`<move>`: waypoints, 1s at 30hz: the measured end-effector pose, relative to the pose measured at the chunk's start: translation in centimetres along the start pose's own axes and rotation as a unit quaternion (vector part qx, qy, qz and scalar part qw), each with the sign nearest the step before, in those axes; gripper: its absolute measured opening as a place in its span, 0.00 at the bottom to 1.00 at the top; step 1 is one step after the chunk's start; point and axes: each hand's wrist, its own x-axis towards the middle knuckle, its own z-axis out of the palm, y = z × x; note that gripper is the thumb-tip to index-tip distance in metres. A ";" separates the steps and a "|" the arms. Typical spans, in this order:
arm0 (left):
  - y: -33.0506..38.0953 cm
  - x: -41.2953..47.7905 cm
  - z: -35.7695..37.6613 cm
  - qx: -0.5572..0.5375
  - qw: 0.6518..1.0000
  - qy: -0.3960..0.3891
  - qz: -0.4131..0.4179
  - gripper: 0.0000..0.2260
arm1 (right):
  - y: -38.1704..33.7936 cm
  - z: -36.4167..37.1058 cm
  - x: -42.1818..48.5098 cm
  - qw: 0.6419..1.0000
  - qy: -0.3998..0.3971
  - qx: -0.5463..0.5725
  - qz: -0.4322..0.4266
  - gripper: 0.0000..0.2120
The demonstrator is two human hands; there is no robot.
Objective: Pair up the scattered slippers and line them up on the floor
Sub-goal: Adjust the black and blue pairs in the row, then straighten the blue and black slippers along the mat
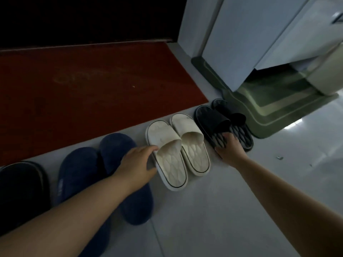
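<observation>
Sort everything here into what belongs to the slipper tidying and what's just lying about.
Job: white slippers, black slides, navy fuzzy slippers, dark slipper at the left edge, left hand, right hand.
Lying about: red mat, green mat, white cabinet, small scrap on the floor.

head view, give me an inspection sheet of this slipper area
surface: glossy pale floor
job's things: white slippers, black slides and navy slippers paired in a row along the red mat; one dark slipper far left, mate unseen
clutter: small scrap right of the slides
hands: left hand touches the white pair's outer side, grip unclear; right hand flat, fingers spread, on a black slide's heel
cables: nothing seen
surroundings: green mat, white cabinet, dim light
</observation>
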 end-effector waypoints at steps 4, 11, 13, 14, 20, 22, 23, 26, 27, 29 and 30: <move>1.6 4.0 3.0 0.077 0.996 -0.033 0.025 0.25 | 1.2 -1.5 5.1 0.995 0.046 0.072 0.044 0.27; 2.1 10.3 4.4 0.228 0.970 -0.075 0.036 0.28 | 1.4 -1.9 11.5 0.993 -0.003 0.106 0.057 0.31; 2.3 11.2 4.5 0.238 0.966 -0.101 0.031 0.29 | 1.5 -1.4 12.2 0.991 0.018 0.123 0.055 0.28; 2.3 11.2 4.8 0.231 0.966 -0.115 0.023 0.31 | 1.7 -1.1 12.4 0.989 0.040 0.131 0.053 0.25; 1.3 8.8 5.9 0.232 0.962 -0.145 -0.011 0.38 | 2.7 0.3 11.5 0.965 0.156 0.201 0.057 0.17; 1.5 8.8 5.7 0.230 0.961 -0.152 -0.013 0.38 | 2.6 0.4 11.5 0.960 0.176 0.208 0.057 0.16; 1.6 8.9 5.6 0.230 0.961 -0.156 -0.012 0.38 | 2.6 0.3 11.7 0.960 0.181 0.206 0.056 0.16; 1.8 9.1 5.5 0.229 0.959 -0.166 -0.010 0.38 | 2.7 -0.3 12.2 0.962 0.178 0.201 0.054 0.16; 1.8 9.1 5.5 0.230 0.959 -0.167 -0.010 0.38 | 2.8 -0.5 12.3 0.963 0.174 0.200 0.053 0.16; 1.8 9.1 5.4 0.234 0.958 -0.167 -0.007 0.38 | 3.0 -0.7 12.4 0.965 0.168 0.197 0.050 0.16; 1.8 9.0 5.5 0.236 0.958 -0.166 -0.006 0.38 | 3.1 -0.8 12.3 0.966 0.165 0.195 0.047 0.15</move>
